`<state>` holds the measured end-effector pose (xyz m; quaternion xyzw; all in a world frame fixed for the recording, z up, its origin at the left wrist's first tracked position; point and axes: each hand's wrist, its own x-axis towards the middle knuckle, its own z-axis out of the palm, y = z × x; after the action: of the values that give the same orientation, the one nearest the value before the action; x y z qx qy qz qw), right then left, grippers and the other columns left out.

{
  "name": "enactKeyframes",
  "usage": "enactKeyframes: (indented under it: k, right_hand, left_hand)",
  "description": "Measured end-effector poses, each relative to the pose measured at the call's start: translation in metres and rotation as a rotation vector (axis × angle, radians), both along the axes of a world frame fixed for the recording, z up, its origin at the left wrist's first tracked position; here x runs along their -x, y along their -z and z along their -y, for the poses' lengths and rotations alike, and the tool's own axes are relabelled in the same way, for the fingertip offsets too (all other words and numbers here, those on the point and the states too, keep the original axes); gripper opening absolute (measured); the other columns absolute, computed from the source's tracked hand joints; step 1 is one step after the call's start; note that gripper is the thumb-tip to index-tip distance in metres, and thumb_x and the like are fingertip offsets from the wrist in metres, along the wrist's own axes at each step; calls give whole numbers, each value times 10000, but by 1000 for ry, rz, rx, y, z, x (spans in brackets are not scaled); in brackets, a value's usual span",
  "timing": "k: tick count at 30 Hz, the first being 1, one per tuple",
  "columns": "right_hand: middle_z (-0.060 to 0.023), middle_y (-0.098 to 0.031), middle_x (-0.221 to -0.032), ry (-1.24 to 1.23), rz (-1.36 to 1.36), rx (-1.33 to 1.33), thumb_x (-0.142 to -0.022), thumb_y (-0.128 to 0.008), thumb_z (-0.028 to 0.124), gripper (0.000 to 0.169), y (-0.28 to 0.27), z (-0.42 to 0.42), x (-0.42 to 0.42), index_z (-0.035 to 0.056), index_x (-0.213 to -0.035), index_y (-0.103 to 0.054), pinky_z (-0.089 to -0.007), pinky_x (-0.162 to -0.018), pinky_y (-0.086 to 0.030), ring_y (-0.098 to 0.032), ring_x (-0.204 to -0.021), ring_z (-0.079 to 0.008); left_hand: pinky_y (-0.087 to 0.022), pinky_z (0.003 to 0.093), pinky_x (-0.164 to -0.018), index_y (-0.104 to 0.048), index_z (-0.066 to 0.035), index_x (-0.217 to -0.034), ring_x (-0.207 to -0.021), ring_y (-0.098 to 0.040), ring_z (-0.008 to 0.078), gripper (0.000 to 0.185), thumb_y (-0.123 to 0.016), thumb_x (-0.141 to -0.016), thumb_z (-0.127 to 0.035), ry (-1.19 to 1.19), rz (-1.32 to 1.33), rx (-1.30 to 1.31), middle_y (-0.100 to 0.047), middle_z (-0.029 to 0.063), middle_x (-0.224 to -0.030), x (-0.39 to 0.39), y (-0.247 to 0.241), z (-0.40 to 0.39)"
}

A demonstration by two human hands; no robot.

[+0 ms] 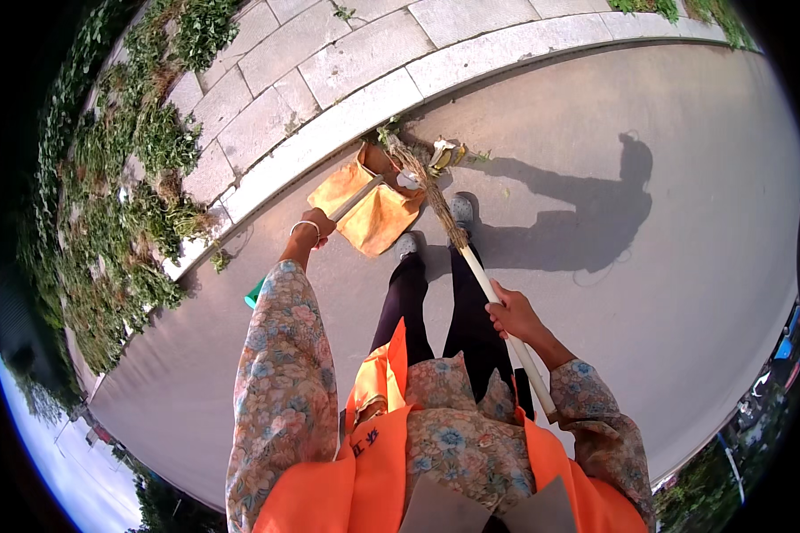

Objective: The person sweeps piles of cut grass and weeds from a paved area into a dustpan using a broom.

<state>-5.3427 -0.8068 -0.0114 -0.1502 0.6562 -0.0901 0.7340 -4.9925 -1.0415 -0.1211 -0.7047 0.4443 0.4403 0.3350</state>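
Note:
My left hand (317, 228) is closed around a wooden handle (357, 200) that reaches to an orange-yellow dustpan-like container (367, 220) lying against the curb. A green end (255, 293) shows behind my left forearm. In my right hand (512, 312) is the pale shaft of a broom (478, 273), running diagonally across the view. Its narrow, bound brush (430, 186) crosses over the right side of the container. White and yellow litter (445, 153) lies on the pavement beside the brush. Some whitish material (407, 178) shows at the container's mouth, partly hidden by the brush.
A pale stone curb (347, 120) borders the paved slabs (367, 60). Leafy plants (167, 140) spread over the slabs at the left. My two shoes (462, 210) stand on the grey road (693, 266), close to the container. My shadow falls to the right.

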Motion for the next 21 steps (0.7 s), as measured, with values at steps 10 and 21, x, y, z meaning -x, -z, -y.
enactKeyframes:
  k: [10, 21]
  right_hand:
    - [-7, -481, -620, 122, -251, -46, -819, -501, 86, 556, -60, -94, -13, 116, -1342, -312, -228, -379, -410, -447, -461, -66]
    - [-70, -515, -615, 153, -342, 59, -823, -464, 95, 565, 21, -112, -56, 18, -1340, -249, -284, -373, -449, -503, -458, -124]
  left_hand:
    - [-438, 319, -386, -576, 60, -666, -436, -536, 190, 297, -532, -802, -200, 166, -27, -23, -562, 114, -546, -13, 5, -27]
    - [-434, 323, -385, -558, 58, -694, -440, -533, 185, 249, -517, -796, -165, 194, 4, -32, -550, 104, -540, 9, 11, -27]
